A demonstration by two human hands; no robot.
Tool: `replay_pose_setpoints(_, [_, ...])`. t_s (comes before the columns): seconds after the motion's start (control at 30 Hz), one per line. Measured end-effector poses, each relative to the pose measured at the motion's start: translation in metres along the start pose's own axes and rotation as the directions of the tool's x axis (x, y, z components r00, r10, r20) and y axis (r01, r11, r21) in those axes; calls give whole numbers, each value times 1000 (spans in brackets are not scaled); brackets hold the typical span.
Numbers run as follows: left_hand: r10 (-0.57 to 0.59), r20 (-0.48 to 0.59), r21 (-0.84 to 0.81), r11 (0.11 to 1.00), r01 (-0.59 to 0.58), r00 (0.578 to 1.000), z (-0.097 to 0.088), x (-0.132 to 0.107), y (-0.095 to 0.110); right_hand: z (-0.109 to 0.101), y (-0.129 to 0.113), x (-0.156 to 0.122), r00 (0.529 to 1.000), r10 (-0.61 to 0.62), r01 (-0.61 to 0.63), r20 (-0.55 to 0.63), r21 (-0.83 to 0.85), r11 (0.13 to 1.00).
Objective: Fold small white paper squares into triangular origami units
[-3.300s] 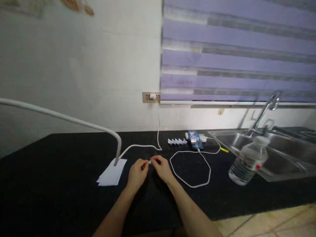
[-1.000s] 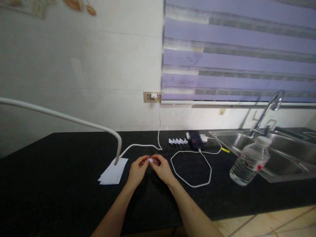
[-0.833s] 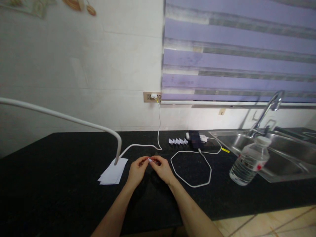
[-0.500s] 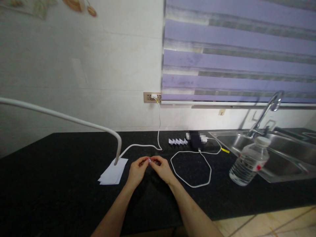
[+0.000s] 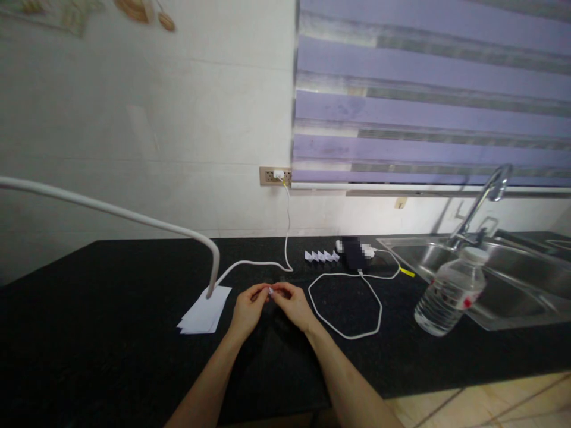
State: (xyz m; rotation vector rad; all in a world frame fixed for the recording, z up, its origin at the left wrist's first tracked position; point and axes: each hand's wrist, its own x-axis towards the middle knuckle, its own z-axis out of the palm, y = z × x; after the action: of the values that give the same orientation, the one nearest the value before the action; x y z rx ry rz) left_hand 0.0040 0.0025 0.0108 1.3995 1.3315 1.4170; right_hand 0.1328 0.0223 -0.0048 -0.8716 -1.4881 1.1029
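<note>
My left hand [image 5: 250,306] and my right hand [image 5: 289,302] meet over the dark counter, fingertips together. Between them they pinch a small piece of white paper [image 5: 270,290], most of it hidden by the fingers. Left of my hands lies a loose stack of white paper sheets [image 5: 206,314], with a white cable passing over its upper part. Beyond my right hand stands a row of several small folded white paper pieces [image 5: 321,256], close together near the wall.
A dark box-like device [image 5: 353,252], partly blurred out, sits by the folded pieces. A white cable [image 5: 343,336] loops right of my hands. Farther right are a water bottle [image 5: 450,294] and a steel sink [image 5: 495,324] with a faucet. A plug fills part of the wall outlet [image 5: 267,176].
My hands stay in the same place. The fingertips have shifted slightly around the paper, and a little more of it shows. Nothing else has moved.
</note>
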Motion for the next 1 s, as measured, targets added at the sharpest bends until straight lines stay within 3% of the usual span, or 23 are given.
replay_pose_setpoints(0.4, [-3, -21, 4, 1000, 3, 1000, 0, 1, -3, -4, -7, -1, 1000, -14, 13, -14, -38, 999])
replay_pose_setpoints(0.7, [-33, -20, 153, 988, 36, 999, -2, 0, -1, -4, -8, 2, 979, 196, -187, -58, 136, 973])
replay_pose_setpoints(1.0, [-56, 9, 134, 989, 54, 998, 1, -3, 8, -5, -10, 2, 962, 266, -244, -55, 258, 935])
